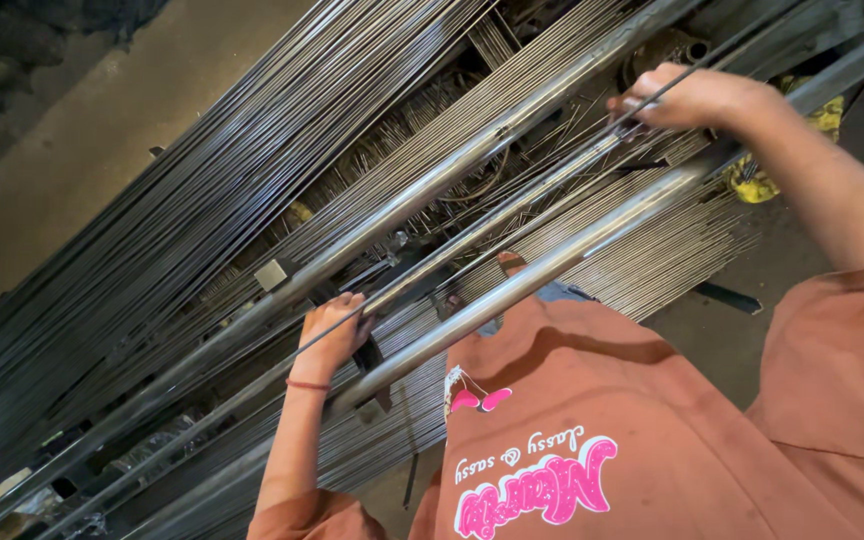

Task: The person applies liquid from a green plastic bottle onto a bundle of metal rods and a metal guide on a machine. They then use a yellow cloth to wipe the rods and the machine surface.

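Rod (472, 235), thin, springy and slick, I grip with left hand (330, 335) at seven o'clock, right hand (687, 97) at one.

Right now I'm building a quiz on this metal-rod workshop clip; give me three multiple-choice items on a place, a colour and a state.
1. Where is the right hand?
A. on the floor
B. far up the thin steel rod
C. on the shirt

2. What colour is the shirt?
A. blue
B. rust orange
C. white

3. How is the left hand?
A. closed around the rod
B. open flat
C. out of view

Answers: B, it grips the rod's upper stretch; B, orange cloth fills the lower right; A, its fingers curl over the rod above the rod bundles.
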